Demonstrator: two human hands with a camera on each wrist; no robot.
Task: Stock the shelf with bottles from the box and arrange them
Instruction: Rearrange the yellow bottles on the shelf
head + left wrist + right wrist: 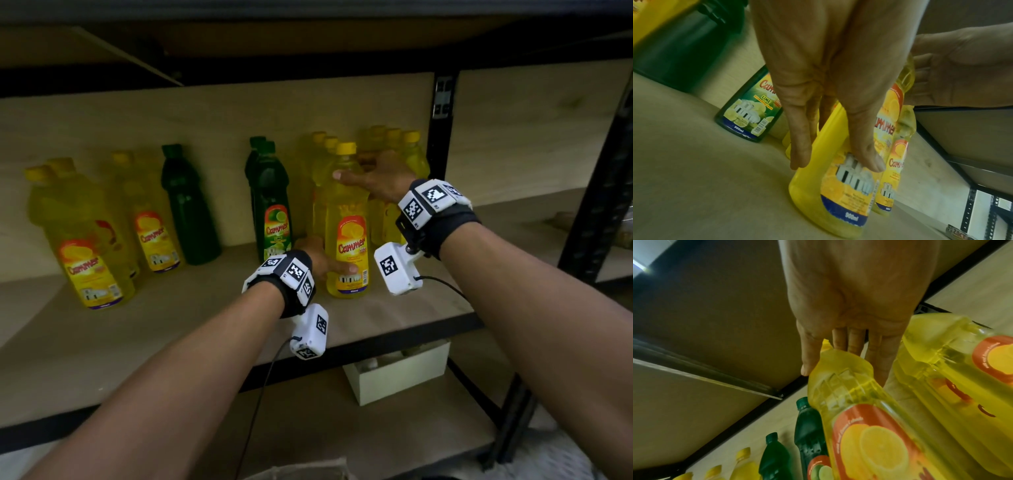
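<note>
A yellow lemon bottle (347, 219) stands upright on the shelf board (171, 325), at the front of a row of yellow bottles. My left hand (322, 262) grips its lower part, thumb across the label and fingers round the left side; the left wrist view shows this grip of the left hand (835, 162) on the yellow bottle (838, 194). My right hand (373, 178) holds its shoulder, thumb in front and fingers behind. In the right wrist view the right hand (842, 369) wraps the yellow bottle (859, 410) below its cap.
A green lime bottle (270, 205) stands just left, another green bottle (186, 205) further left, with more yellow bottles (85, 246) at the far left. Several yellow bottles (407, 161) fill the right end beside the black post (442, 120). A white box (397, 373) sits on the lower shelf.
</note>
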